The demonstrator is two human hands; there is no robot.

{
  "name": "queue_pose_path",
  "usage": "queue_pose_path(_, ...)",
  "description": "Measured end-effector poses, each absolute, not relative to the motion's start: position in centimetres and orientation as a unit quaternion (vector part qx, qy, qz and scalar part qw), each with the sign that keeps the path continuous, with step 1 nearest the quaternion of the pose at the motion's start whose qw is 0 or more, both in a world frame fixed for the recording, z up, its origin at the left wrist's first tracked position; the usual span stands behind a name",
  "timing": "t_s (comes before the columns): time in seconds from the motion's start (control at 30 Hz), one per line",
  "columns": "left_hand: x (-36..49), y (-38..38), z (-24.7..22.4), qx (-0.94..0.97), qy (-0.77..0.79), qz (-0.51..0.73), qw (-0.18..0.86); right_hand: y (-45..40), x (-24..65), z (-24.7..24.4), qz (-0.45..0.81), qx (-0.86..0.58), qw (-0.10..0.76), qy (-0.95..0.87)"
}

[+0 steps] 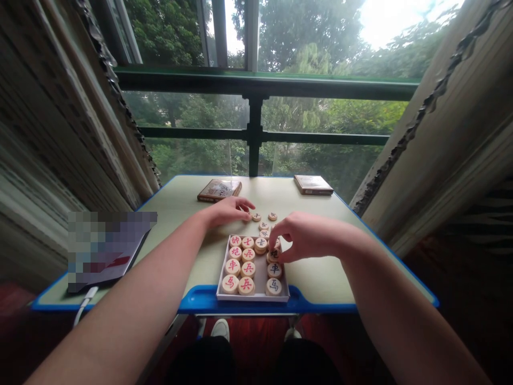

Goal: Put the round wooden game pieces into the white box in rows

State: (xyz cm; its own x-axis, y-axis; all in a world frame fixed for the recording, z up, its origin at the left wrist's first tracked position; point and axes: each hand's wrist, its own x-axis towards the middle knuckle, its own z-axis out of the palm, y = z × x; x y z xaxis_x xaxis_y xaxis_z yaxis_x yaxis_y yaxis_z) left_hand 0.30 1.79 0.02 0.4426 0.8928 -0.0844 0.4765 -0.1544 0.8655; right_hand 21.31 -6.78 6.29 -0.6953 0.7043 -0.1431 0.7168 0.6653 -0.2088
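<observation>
A shallow white box [223, 297] at the table's near edge holds rows of round wooden xiangqi pieces, red-marked ones [247, 269] on the left and black-marked ones [273, 287] along the right. My right hand [298, 235] reaches over the box's right side, thumb and fingers curled around a black-marked xiangqi piece [274, 255]. Those fingers partly cover the piece behind it. My left hand [230, 209] hovers past the far left corner, fingers apart, its tips beside a loose piece [256, 217]. More loose pieces [272, 216] lie on the table beyond the box.
The pale table [320, 278] has a blue rim. Two flat boxes, one brown [219, 190] and another [313, 184], lie at the far side. A blurred-out flat device [112, 251] with a white cable [85, 306] rests at the left. Curtains and a railed window surround the table.
</observation>
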Motion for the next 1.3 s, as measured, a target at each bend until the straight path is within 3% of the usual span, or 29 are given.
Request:
queue_pose_path(0.33,0.0,2.1,-0.3,0.723,0.466,0.240,0.451,-7.0,21.4,6.4,-0.147,0.377,0.028,0.914)
queue_pose_path(0.47,0.2,1.9,0.0,0.719,0.467,0.246,0.451,-6.4,21.4,6.5,-0.156,0.377,-0.013,0.913)
queue_pose_path(0.6,0.2,1.6,0.2,0.730,0.470,0.259,0.422,-4.1,22.2,6.2,-0.101,0.491,-0.129,0.856)
queue_pose_path(0.7,0.1,1.3,0.4,0.739,0.482,0.261,0.393,-2.5,23.1,5.7,-0.087,0.551,-0.075,0.826)
queue_pose_path(0.87,0.2,0.9,0.5,0.741,0.509,0.233,0.369,-1.7,23.7,5.0,-0.183,0.514,-0.036,0.837)
queue_pose_path(1.13,0.0,1.3,0.2,0.686,0.487,0.270,0.468,-0.5,22.0,2.5,-0.131,0.464,-0.187,0.856)
queue_pose_path(1.3,-0.1,1.6,0.0,0.708,0.474,0.255,0.457,-0.5,20.7,1.9,-0.117,0.389,-0.136,0.904)
